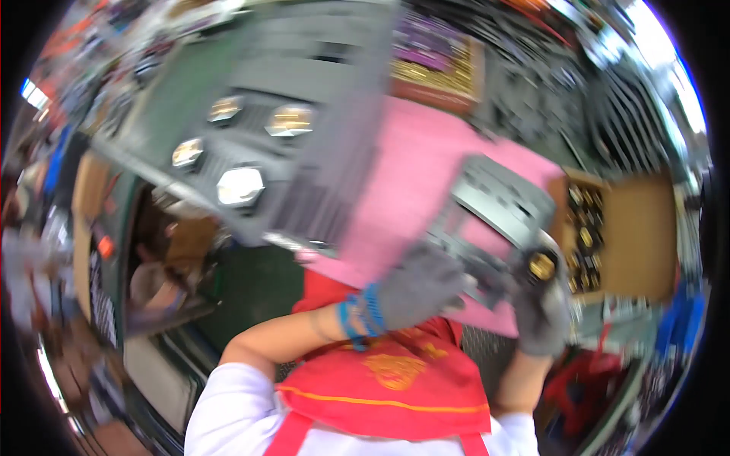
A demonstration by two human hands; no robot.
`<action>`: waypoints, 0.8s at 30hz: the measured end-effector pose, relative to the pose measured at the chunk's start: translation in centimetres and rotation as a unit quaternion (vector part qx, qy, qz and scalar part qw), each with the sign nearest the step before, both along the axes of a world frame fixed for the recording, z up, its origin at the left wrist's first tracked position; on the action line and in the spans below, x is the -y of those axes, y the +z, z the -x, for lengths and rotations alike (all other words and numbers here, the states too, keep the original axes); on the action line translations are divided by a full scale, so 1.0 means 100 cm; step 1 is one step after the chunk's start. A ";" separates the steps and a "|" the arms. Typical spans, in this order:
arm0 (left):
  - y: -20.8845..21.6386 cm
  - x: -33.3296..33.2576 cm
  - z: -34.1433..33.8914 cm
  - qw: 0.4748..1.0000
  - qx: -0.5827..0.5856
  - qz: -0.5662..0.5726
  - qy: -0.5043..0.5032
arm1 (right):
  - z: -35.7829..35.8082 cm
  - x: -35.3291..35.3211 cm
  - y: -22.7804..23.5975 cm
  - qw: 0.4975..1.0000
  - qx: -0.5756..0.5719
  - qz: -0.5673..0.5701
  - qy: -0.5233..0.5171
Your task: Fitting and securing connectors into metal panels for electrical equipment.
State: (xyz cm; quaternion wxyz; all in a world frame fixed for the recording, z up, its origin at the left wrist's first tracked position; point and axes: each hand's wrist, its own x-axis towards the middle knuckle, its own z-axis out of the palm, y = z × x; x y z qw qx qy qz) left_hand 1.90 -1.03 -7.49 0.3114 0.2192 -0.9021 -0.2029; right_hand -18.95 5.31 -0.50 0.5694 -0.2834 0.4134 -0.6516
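Both my hands wear grey gloves. My left hand grips the near edge of a grey metal finned part held over the pink mat. My right hand is closed on a round brass-coloured piece at that part's right corner. A larger grey metal block with shiny hexagonal fittings lies to the left, blurred by motion.
A cardboard box with several brass fittings stands at the right. Another tray of brass parts sits at the back. I wear a red apron. A green bench edge and shelves lie to the left.
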 end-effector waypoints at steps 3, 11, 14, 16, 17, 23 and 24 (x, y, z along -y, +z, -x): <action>0.036 0.006 -0.006 0.989 -0.117 -0.093 0.018 | -0.008 0.000 -0.011 0.995 0.080 -0.055 0.029; 0.049 0.003 -0.006 0.924 -0.298 -0.240 0.012 | -0.055 0.016 -0.003 0.988 -0.151 0.002 0.019; 0.040 -0.004 -0.004 0.885 -0.314 -0.342 0.033 | -0.062 0.019 -0.009 0.961 -0.268 0.038 -0.049; 0.038 -0.001 -0.003 0.821 -0.341 -0.457 0.005 | -0.064 0.019 -0.010 0.848 -0.497 0.157 -0.096; 0.040 -0.002 -0.003 0.694 -0.423 -0.580 -0.053 | -0.069 0.018 -0.008 0.832 -0.523 0.170 -0.079; 0.029 0.005 -0.006 0.702 -0.457 -0.546 0.020 | -0.089 0.021 0.021 0.917 -0.392 0.043 -0.063; 0.026 0.004 -0.006 0.697 -0.449 -0.558 0.019 | -0.091 0.021 0.025 0.891 -0.450 0.031 -0.048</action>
